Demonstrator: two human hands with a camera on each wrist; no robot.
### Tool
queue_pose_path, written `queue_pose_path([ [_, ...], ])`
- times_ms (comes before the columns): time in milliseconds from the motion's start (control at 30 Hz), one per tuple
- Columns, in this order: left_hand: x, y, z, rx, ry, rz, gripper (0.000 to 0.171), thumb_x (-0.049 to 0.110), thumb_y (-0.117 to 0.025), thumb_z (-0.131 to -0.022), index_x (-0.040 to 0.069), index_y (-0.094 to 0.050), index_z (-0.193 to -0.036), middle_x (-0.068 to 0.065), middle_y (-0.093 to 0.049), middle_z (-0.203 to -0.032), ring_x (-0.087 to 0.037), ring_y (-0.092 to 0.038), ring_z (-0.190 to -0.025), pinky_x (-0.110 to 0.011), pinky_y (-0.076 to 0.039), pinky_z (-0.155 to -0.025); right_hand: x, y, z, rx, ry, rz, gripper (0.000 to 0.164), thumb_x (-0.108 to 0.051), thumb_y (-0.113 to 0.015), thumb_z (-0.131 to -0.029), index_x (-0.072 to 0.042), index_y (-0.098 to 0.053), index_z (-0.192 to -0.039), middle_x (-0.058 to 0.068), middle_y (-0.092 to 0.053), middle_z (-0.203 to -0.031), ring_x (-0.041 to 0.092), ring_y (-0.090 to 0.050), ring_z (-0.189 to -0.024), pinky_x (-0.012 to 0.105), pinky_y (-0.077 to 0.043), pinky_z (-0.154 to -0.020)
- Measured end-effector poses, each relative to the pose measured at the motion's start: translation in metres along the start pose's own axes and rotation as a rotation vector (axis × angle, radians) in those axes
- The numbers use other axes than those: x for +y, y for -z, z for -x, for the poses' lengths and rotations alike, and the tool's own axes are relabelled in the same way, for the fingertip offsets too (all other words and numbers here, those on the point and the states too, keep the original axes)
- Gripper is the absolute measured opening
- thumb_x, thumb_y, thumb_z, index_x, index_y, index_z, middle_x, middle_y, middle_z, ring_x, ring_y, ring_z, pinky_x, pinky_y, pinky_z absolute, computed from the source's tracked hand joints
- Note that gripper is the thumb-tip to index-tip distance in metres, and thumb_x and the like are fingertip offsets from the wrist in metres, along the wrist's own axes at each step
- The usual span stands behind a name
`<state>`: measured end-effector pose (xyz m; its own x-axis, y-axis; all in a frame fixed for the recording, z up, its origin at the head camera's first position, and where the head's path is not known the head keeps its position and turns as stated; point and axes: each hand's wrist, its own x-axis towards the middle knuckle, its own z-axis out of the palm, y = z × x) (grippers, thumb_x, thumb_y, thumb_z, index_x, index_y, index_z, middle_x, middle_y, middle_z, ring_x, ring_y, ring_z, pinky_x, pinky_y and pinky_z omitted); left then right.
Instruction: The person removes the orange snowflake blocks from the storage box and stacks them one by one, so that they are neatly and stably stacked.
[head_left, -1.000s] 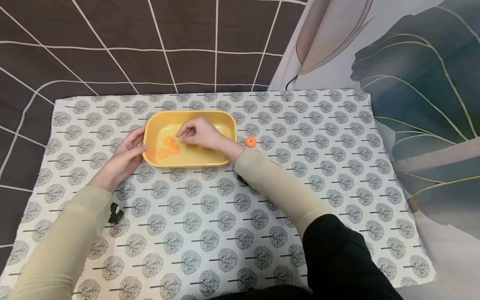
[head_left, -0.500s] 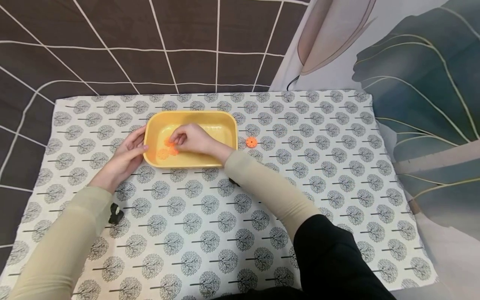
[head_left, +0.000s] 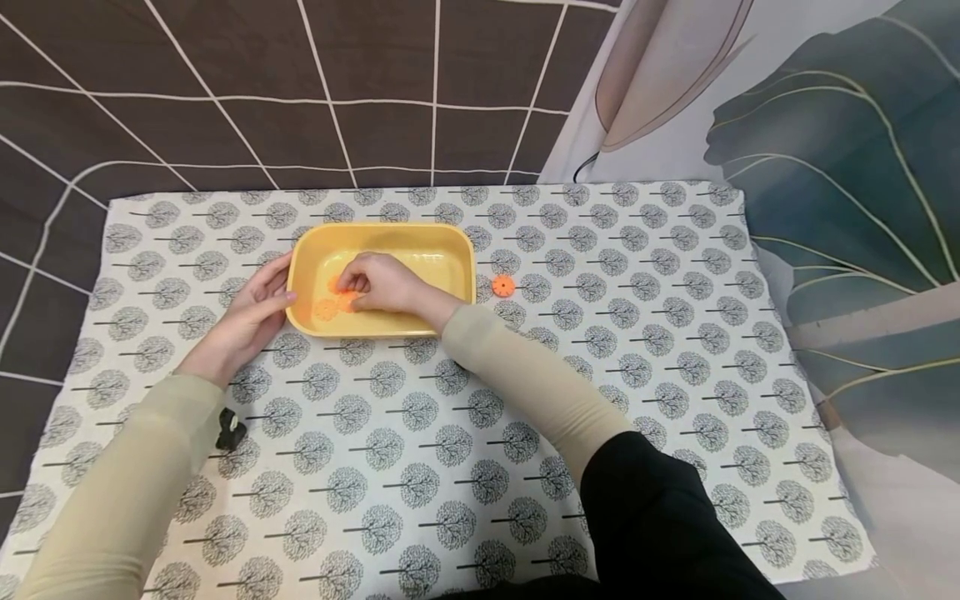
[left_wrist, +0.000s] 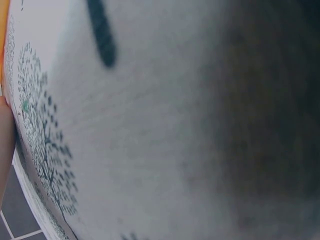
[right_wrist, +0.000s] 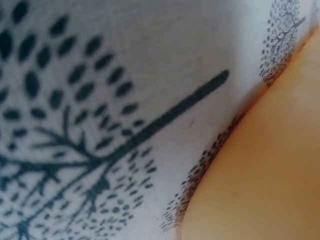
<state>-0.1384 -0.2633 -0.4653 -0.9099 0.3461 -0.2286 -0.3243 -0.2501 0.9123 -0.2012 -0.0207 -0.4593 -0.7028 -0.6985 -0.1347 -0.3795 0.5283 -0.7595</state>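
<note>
A yellow plastic tub (head_left: 378,327) with rounded corners sits on the patterned cloth, left of the middle in the head view. My left hand (head_left: 247,312) holds the tub's left end, thumb over the rim and fingers along the outside wall. Inside the tub, my right hand (head_left: 386,285) pinches a small notched orange disc (head_left: 348,301) between thumb and fingers. Another orange disc (head_left: 326,309) lies beside it on the tub's floor, and the fingers partly cover one more. The right wrist view shows mostly cloth and the tub's outer wall (right_wrist: 265,170).
A single orange disc (head_left: 503,286) with notches round its edge lies on the cloth just right of the tub. The tree-print tablecloth (head_left: 487,483) covers the table. Behind it hangs a dark grid-patterned curtain (head_left: 375,67). A black item (head_left: 231,430) shows by the left cuff.
My right hand has moved a little left and down onto the orange discs, and its fingers have closed on one. My left hand stays at the tub's left end.
</note>
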Motion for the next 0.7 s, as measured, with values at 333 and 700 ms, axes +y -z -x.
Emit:
queue_pose_path([
  [333,-0.0005,0.0009,0.0010,-0.003,-0.009,0.023,0.075,-0.010,-0.051,-0.103,0.015,-0.023,-0.168,-0.003,-0.004,-0.181,-0.017,-0.009,-0.167,-0.030,-0.016,-0.136,-0.0054,-0.0013,0.0008,-0.035,-0.009,0.131,0.033,-0.010,-0.081,-0.092,-0.009,-0.074,-0.124,0.006,-0.071,-0.120,0.014,-0.063,-0.110,0.012,-0.051,-0.097],
  [700,-0.0004,0.0005,-0.0002,0.008,-0.007,0.009,0.075,-0.012,-0.048,-0.103,0.014,-0.023,-0.168,-0.004,-0.005,-0.181,-0.018,-0.008,-0.168,-0.028,-0.016,-0.136,-0.0068,0.0002,0.0006,-0.077,-0.024,0.155,0.037,-0.011,-0.080,-0.094,-0.009,-0.070,-0.130,0.006,-0.070,-0.125,0.015,-0.062,-0.114,0.014,-0.050,-0.102],
])
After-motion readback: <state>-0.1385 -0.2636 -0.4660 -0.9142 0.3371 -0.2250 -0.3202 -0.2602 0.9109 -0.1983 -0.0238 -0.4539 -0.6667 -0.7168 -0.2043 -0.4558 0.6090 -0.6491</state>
